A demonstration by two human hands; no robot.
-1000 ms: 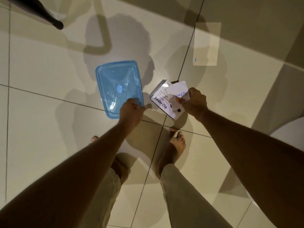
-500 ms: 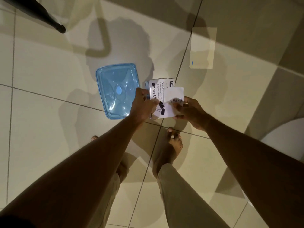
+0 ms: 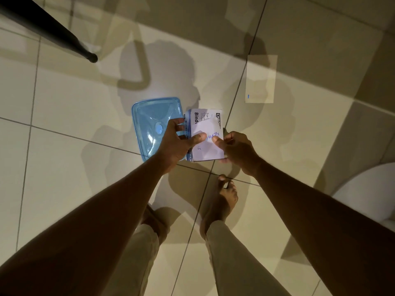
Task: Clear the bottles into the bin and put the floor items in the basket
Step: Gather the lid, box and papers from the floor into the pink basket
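Note:
A white binder clip box point(image 3: 204, 117) with a white note point(image 3: 208, 146) lying on top is held above the tiled floor between both hands. My left hand point(image 3: 177, 142) grips its left side with the thumb pressed on the note. My right hand point(image 3: 237, 149) holds the right edge of the box and note. A blue plastic lid point(image 3: 152, 124) lies flat on the floor just left of the box, partly hidden by my left hand. A pale translucent sheet point(image 3: 260, 79) lies on the floor further off to the right.
A black furniture leg point(image 3: 64, 39) comes down to the floor at the upper left. A white rounded object point(image 3: 367, 193) shows at the right edge. My bare feet point(image 3: 222, 201) stand below the hands on the beige tiles.
My left hand left the blue lid and moved right to take the left side of the box. The box turned from tilted to square with the note on top.

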